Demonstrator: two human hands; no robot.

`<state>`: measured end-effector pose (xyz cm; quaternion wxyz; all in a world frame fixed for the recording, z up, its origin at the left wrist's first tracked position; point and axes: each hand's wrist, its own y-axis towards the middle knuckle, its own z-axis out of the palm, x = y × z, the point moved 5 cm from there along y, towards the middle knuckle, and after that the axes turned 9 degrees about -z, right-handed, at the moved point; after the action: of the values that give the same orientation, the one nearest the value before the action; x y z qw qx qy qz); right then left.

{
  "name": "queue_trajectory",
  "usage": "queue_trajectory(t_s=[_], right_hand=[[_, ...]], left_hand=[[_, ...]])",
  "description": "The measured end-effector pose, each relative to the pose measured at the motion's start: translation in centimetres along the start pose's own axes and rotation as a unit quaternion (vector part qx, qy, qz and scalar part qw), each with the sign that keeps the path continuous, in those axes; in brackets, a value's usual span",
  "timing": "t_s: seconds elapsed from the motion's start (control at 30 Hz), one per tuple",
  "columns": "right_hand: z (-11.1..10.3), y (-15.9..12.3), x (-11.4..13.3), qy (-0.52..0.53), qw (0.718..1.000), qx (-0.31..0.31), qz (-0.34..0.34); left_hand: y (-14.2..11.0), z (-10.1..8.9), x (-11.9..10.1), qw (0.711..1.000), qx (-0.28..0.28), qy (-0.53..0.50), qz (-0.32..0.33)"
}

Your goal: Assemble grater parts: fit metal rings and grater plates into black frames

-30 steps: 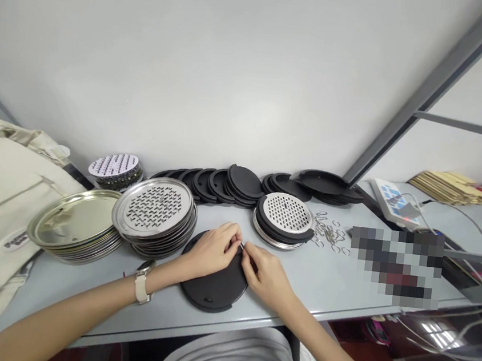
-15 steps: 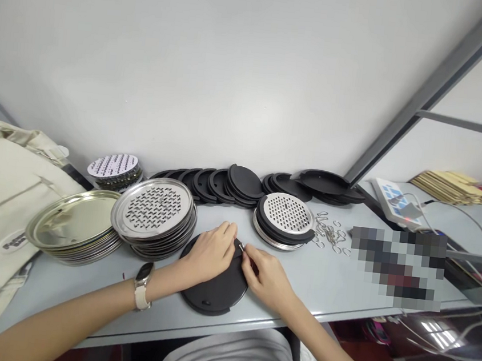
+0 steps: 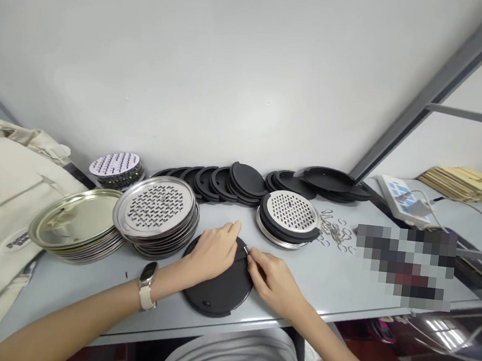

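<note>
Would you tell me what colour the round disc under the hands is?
The disc is black, seen best in the head view.

Left hand (image 3: 213,252) palm-down, fingers (image 3: 231,231) pointing forward. Right hand (image 3: 275,284) just beside it, fingertips (image 3: 252,257) pinched together. Left forearm (image 3: 82,296) and right forearm (image 3: 335,351) angled inward from below.

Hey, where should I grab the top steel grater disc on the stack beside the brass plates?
Pinch the raised rim of the top perforated steel disc on the side nearest you, coming from above. It lies flat on its stack, so the rim stands proud, and the brass-coloured plates crowd its left side.
</note>
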<state>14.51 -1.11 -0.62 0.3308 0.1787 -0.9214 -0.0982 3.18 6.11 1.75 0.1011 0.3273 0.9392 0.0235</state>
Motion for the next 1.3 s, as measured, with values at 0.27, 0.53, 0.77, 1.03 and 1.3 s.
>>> queue_trajectory(t_s=[0.27, 0.53, 0.77, 1.03, 1.3], right_hand=[[-0.5, -1.8, -0.1, 0.033, 0.999, 0.001, 0.014], [-1.1, -2.5, -0.6, 0.111, 0.992, -0.009, 0.055], [-1.0, -1.8, -0.9, 0.110, 0.992, 0.016, 0.061], [-0.7, -1.5, -0.9, 0.061, 0.996, 0.028, 0.061], [-0.9, -1.7, -0.6, 0.045, 0.998, 0.030, 0.034]], left_hand=[[0.5, 0.2, -0.2, 0.999, -0.005, -0.041, 0.034], [0.5, 0.4, 0.1, 0.996, -0.043, -0.072, 0.021], [0.0, -0.5, -0.2, 0.986, -0.095, -0.117, 0.064], [0.3, 0.2, 0.4, 0.993, -0.082, -0.076, 0.030], [0.2, 0.0, 0.5, 0.996, -0.078, -0.039, 0.011]])
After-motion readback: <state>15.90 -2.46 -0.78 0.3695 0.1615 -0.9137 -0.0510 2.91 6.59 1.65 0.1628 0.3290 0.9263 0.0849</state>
